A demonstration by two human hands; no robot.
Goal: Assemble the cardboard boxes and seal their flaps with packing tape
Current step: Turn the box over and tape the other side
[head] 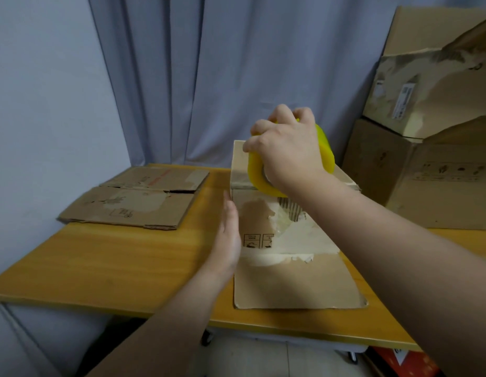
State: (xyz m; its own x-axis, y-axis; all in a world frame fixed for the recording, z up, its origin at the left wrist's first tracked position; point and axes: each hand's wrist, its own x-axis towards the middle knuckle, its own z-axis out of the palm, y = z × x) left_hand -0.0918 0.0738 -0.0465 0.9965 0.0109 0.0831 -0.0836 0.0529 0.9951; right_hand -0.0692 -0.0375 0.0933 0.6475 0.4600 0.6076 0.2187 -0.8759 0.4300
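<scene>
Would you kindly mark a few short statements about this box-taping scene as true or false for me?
1. The right hand grips the yellow tape roll above the box. True.
2. The left hand holds a pair of scissors. False: it holds nothing and lies with straight fingers against the left side of the box.
3. A flattened cardboard box lies on the table, left of the box being taped. True.
4. The stacked boxes stand at the left end of the table. False: they stand at the right.
</scene>
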